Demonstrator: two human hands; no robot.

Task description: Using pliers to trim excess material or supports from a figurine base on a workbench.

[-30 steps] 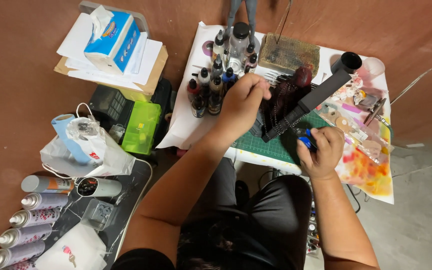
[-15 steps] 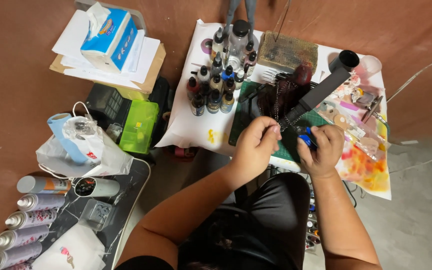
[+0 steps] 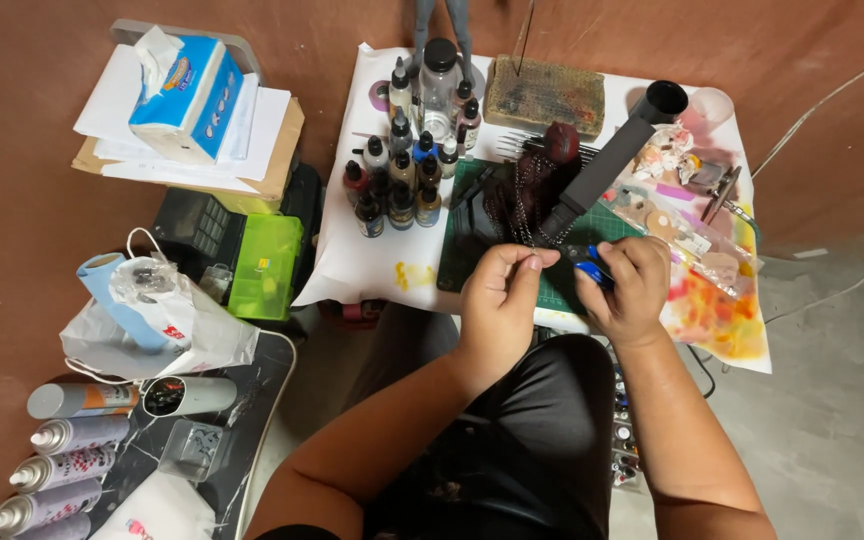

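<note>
My left hand (image 3: 500, 300) is at the near edge of a small table, its thumb and fingers pinched on a thin metal chain (image 3: 522, 205) that hangs from a dark red piece. My right hand (image 3: 630, 285) is just beside it, closed around a small blue-handled tool (image 3: 592, 265). Both hands hover over a green cutting mat (image 3: 467, 235). A long black foam-gripped handle (image 3: 602, 170) lies diagonally behind the hands. Several small paint bottles (image 3: 402, 170) stand in a cluster to the left of the mat.
White paper (image 3: 372, 250) covers the table, paint-stained at the right. A brown block (image 3: 542, 95) sits at the back. On the left are a tissue box (image 3: 187, 95) on papers, a green case (image 3: 264, 265), a plastic bag (image 3: 152, 320) and spray cans (image 3: 62, 450).
My left hand pulled back from the bottles and the dark piece toward me and now pinches the chain next to my right hand. The right hand barely moved.
</note>
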